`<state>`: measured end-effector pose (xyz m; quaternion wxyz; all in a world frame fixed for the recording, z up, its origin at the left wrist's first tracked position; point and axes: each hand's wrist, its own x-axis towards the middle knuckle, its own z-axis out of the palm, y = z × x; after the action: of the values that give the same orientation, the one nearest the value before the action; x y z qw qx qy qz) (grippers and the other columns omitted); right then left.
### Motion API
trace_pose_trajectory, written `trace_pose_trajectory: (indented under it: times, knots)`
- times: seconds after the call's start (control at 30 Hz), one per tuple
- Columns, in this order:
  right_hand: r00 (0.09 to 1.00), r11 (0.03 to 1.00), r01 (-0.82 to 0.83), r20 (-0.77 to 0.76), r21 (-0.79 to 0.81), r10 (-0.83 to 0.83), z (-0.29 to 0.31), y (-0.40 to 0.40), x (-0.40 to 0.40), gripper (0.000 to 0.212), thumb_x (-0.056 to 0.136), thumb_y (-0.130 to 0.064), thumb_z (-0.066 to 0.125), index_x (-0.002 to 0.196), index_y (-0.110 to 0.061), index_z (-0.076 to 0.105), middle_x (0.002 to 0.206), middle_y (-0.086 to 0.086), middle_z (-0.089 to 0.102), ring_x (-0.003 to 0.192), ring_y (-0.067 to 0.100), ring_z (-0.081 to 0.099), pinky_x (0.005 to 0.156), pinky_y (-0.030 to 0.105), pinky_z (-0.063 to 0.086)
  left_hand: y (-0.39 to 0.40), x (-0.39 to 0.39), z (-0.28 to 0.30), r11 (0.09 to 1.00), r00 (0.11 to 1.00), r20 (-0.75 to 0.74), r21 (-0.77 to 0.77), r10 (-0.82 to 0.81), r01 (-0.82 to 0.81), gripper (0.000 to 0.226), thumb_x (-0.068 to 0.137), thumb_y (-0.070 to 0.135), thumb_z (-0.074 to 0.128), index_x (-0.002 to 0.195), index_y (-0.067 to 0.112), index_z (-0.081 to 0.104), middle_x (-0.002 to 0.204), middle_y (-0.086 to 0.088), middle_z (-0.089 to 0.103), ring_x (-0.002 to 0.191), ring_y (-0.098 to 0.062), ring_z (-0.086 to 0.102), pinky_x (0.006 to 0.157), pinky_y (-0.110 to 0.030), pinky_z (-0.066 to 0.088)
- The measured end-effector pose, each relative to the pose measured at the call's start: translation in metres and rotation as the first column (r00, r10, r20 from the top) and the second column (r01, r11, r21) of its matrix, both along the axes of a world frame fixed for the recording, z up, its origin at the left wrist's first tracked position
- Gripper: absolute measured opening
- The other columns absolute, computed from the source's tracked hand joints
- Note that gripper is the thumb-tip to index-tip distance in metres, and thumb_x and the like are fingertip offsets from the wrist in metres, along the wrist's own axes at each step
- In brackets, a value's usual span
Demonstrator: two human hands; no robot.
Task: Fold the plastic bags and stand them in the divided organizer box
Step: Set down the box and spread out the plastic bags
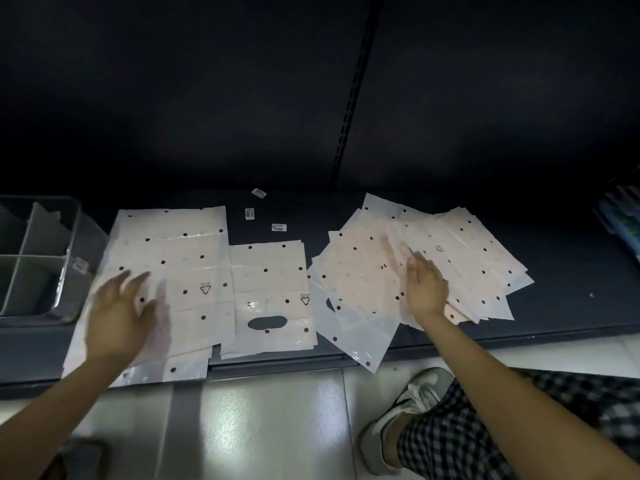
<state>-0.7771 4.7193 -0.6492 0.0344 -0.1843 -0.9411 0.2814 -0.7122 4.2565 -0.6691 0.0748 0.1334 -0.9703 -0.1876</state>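
Both hands, left hand (117, 317) and right hand (424, 284), rest with fingers spread on flat bags (173, 251), holding nothing; organizer box (65, 271) seems empty, so folding is barely begun.

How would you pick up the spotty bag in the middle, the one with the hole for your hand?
Probably by the near edge of the middle bag, just below its cut-out handle. It lies flat on the dark shelf, and that edge reaches the shelf front, so fingers can come from the front and pinch it.
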Motion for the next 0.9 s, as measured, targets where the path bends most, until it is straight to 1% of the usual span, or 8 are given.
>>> trace_pose_trajectory:
  times: [0.1, 0.2, 0.37, 0.5, 0.6, 0.73, 0.83, 0.9]
  knots:
    - [0.94, 0.942, -0.336, -0.066, 0.013, 0.336, -0.002, -0.034, 0.008, 0.04, 0.103, -0.033, 0.024, 0.142, -0.037, 0.029, 0.15, -0.004, 0.036, 0.143, 0.017, 0.022, 0.118, 0.047, 0.005, 0.044, 0.003, 0.017, 0.945, 0.988, 0.051, 0.302, -0.145, 0.123, 0.04, 0.088, 0.005, 0.062, 0.128, 0.008, 0.057, 0.131, -0.015, 0.056, 0.118, -0.037, 0.051, 0.097, -0.045, 0.041]
    - [0.743, 0.738, -0.668, 0.026, 0.095, 0.669, -0.004, -0.07, 0.019, 0.041, 0.102, -0.039, 0.019, 0.141, -0.051, 0.019, 0.152, -0.014, 0.029, 0.144, 0.01, 0.015, 0.119, 0.036, -0.003, 0.087, 0.006, 0.032, 0.793, 0.956, 0.074, 0.578, -0.284, 0.191, 0.04, 0.094, 0.018, 0.055, 0.134, 0.022, 0.049, 0.128, -0.002, 0.056, 0.111, -0.023, 0.057, 0.094, -0.033, 0.043]
    - [0.471, 0.448, -0.882, 0.212, 0.15, 0.856, -0.016, -0.108, 0.042, 0.043, 0.101, -0.043, 0.019, 0.143, -0.049, 0.014, 0.155, -0.012, 0.022, 0.145, 0.012, 0.013, 0.118, 0.035, -0.005, 0.125, 0.009, 0.037, 0.591, 0.937, 0.192, 0.806, -0.291, 0.018, 0.048, 0.095, 0.038, 0.047, 0.141, 0.038, 0.034, 0.134, 0.003, 0.046, 0.128, -0.017, 0.043, 0.105, -0.03, 0.034]
    - [0.366, 0.369, -0.928, 0.28, 0.045, 0.887, -0.023, -0.115, 0.05, 0.048, 0.098, -0.053, 0.022, 0.145, -0.046, 0.019, 0.155, -0.012, 0.023, 0.145, 0.01, 0.012, 0.117, 0.036, -0.005, 0.129, 0.015, 0.027, 0.747, 0.944, 0.19, 0.66, -0.269, 0.08, 0.051, 0.095, 0.036, 0.051, 0.143, 0.031, 0.033, 0.133, -0.001, 0.052, 0.124, -0.024, 0.048, 0.092, -0.027, 0.035]
    - [0.602, 0.601, -0.798, 0.088, 0.038, 0.794, -0.018, -0.095, 0.035, 0.049, 0.098, -0.048, 0.034, 0.144, -0.033, 0.032, 0.151, -0.008, 0.034, 0.143, 0.012, 0.022, 0.118, 0.032, 0.006, 0.113, 0.021, 0.02, 0.889, 0.962, 0.109, 0.419, -0.25, 0.183, 0.057, 0.093, 0.042, 0.049, 0.145, 0.025, 0.032, 0.127, -0.01, 0.058, 0.116, -0.029, 0.052, 0.089, -0.036, 0.042]
    - [0.962, 0.938, -0.273, 0.03, 0.214, 0.273, -0.009, -0.021, 0.003, 0.056, 0.099, -0.039, 0.04, 0.149, -0.02, 0.023, 0.154, 0.001, 0.028, 0.144, 0.021, 0.019, 0.118, 0.04, 0.017, 0.071, 0.023, 0.005, 0.98, 0.965, 0.178, 0.084, -0.192, 0.179, 0.082, 0.084, 0.066, 0.019, 0.144, 0.014, 0.038, 0.148, -0.014, 0.039, 0.137, -0.038, 0.03, 0.105, -0.056, 0.027]
    - [0.969, 0.954, 0.054, 0.214, 0.293, -0.121, -0.012, 0.037, 0.007, 0.063, 0.097, -0.045, 0.038, 0.15, -0.018, 0.016, 0.157, 0.005, 0.019, 0.144, 0.027, 0.015, 0.116, 0.052, 0.014, 0.029, 0.028, -0.015, 0.992, 0.904, 0.415, -0.029, -0.101, 0.124, 0.072, 0.088, 0.062, 0.019, 0.151, 0.027, 0.016, 0.16, -0.002, 0.008, 0.146, -0.033, 0.009, 0.109, -0.06, 0.018]
    - [0.944, 0.947, 0.171, 0.231, 0.273, -0.237, -0.018, 0.06, 0.016, 0.046, 0.098, -0.039, 0.04, 0.139, -0.017, 0.041, 0.145, 0.01, 0.039, 0.134, 0.031, 0.031, 0.11, 0.057, 0.022, 0.007, 0.031, -0.027, 0.989, 0.868, 0.489, -0.063, -0.088, 0.136, 0.063, 0.096, 0.049, 0.032, 0.151, 0.034, 0.006, 0.16, 0.004, -0.007, 0.147, -0.028, 0.0, 0.111, -0.06, 0.015]
